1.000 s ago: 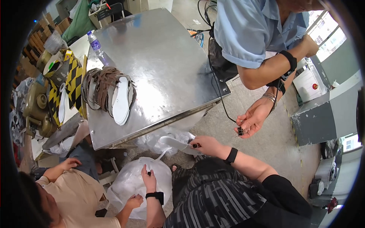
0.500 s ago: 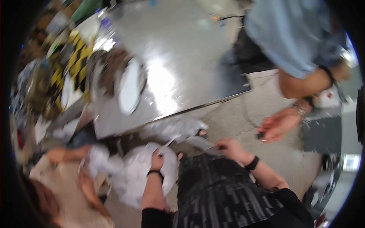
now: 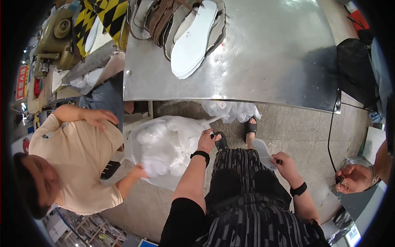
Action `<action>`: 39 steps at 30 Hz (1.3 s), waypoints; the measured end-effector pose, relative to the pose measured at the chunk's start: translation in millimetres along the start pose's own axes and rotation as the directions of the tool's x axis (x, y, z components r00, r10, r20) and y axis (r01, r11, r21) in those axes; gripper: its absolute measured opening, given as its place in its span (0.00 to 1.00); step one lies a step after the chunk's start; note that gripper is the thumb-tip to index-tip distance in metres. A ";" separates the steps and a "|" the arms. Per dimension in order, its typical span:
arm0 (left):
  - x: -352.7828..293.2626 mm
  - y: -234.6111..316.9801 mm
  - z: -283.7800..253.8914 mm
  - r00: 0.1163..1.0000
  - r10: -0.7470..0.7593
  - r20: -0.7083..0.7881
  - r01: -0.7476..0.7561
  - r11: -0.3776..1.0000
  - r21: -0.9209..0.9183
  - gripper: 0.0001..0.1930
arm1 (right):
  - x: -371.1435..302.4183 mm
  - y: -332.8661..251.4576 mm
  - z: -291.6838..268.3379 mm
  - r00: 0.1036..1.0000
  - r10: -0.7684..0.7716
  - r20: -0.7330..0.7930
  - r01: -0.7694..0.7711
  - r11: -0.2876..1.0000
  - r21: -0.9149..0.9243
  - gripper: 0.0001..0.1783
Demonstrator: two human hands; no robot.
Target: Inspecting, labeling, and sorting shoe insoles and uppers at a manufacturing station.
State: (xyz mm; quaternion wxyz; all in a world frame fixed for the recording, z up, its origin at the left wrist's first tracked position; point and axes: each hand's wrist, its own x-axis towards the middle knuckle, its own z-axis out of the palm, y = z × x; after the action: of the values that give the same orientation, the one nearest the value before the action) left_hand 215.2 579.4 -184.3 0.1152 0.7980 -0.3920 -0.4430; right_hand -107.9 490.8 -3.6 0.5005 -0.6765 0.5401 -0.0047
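Observation:
My left hand [image 3: 205, 142] is closed beside a large clear plastic bag [image 3: 181, 125]. A small black piece shows at its fingertips, too small to name. A narrow white strip [image 3: 213, 120] runs just beyond this hand; whether I grip it I cannot tell. In front of my right thigh, my right hand [image 3: 284, 165] is shut on a thin white insole [image 3: 260, 149], which hangs out toward the left. Another small black piece shows by the fingers. The bag is full of white wrapped things that I cannot make out singly.
A metal table [image 3: 263, 61] ahead carries stacked white insoles [image 3: 193, 45] and brown strapped shoe uppers [image 3: 164, 20]. At left a seated person [image 3: 86, 152] touches the bag. Another person's hand [image 3: 357, 179] at right holds something small and dark. A black cord [image 3: 329, 140] hangs there.
My view has turned and steadied, so the table now lies straight ahead. The person at left has let one hand come away from the white material, onto their leg. My right hand still holds the insole.

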 end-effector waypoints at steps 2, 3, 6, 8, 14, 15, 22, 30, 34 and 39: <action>7.0 -6.0 10.4 0.998 -0.046 0.039 0.047 0.998 -0.033 0.20 | 5.5 10.1 -1.5 1.000 0.003 0.014 -0.002 0.999 -0.033 0.08; 8.8 -8.4 15.8 0.998 -0.054 0.040 0.056 0.998 -0.039 0.20 | 7.2 15.2 -2.8 1.000 0.001 0.016 0.000 0.998 -0.062 0.08; 29.2 -21.6 38.3 0.991 -0.091 0.099 0.099 0.991 -0.085 0.23 | 15.0 26.3 -6.1 1.000 0.003 0.025 0.000 0.991 -0.136 0.07; 48.9 -34.1 56.2 0.988 -0.125 0.090 0.129 0.991 -0.042 0.25 | 24.6 40.9 -1.7 0.999 -0.051 0.004 0.051 0.981 -0.188 0.07; 130.6 -109.2 135.1 0.914 -0.268 0.304 0.243 0.963 0.118 0.26 | 57.2 61.9 3.0 0.978 -0.157 -0.139 0.096 0.924 -0.371 0.07; 141.7 -122.3 151.1 0.914 -0.263 0.309 0.243 0.965 0.102 0.26 | 58.3 68.9 5.5 0.974 -0.157 -0.161 0.084 0.919 -0.386 0.07; 155.8 -144.6 195.1 0.991 0.029 0.131 -0.038 0.997 0.073 0.14 | 61.1 92.3 16.5 0.959 -0.213 -0.188 0.112 0.891 -0.439 0.08; 57.7 3.6 72.3 0.986 0.156 0.053 -0.109 0.856 -0.505 0.08 | 62.0 52.7 2.0 0.983 -0.160 -0.089 0.136 0.964 -0.229 0.06; -47.2 90.1 -24.1 0.959 0.283 0.009 -0.228 0.793 -0.565 0.07 | 48.8 -13.8 -20.0 0.988 -0.145 0.052 0.144 0.989 0.016 0.07; -155.2 140.0 -101.5 0.844 0.525 0.104 -0.354 0.693 -0.628 0.08 | 0.8 -63.7 -23.6 0.969 -0.144 0.202 0.090 0.963 0.253 0.10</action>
State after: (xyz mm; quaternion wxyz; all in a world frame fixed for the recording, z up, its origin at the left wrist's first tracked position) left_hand 176.3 582.4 44.7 0.4036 0.5338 -0.4287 -0.6069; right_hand -74.3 468.9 51.2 0.6346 -0.6377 0.4359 -0.0259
